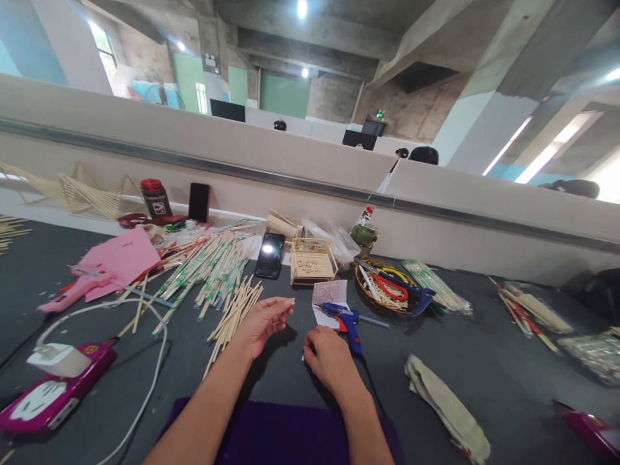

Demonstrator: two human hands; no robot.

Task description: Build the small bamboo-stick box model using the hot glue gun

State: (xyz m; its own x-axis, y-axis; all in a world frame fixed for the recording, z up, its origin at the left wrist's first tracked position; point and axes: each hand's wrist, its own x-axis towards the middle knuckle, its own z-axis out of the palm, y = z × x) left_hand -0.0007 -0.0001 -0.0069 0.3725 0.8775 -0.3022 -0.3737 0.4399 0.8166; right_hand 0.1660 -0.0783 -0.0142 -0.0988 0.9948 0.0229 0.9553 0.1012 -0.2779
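My left hand (265, 324) is raised over the dark table, thumb and fingertips pinched on a small pale wooden piece (292, 301). My right hand (328, 356) rests low on the tabletop with its fingers curled. A tiny pale bit shows by its fingertips, but what they hold is too hidden to name. Just beyond it lies a blue glue gun (349, 323) on a printed paper sheet (334, 292). Behind both hands stands a small box-like model of wooden sticks (314, 266). Loose wooden sticks (235, 315) lie left of my left hand.
A basket (359, 284) of stick pieces, pliers and scissors stands right of the glue gun. A black phone (270, 256) and wrapped chopsticks (213, 265) lie left. A purple power strip (62, 387) with a white cable is nearer. A cloth (448, 407) lies right.
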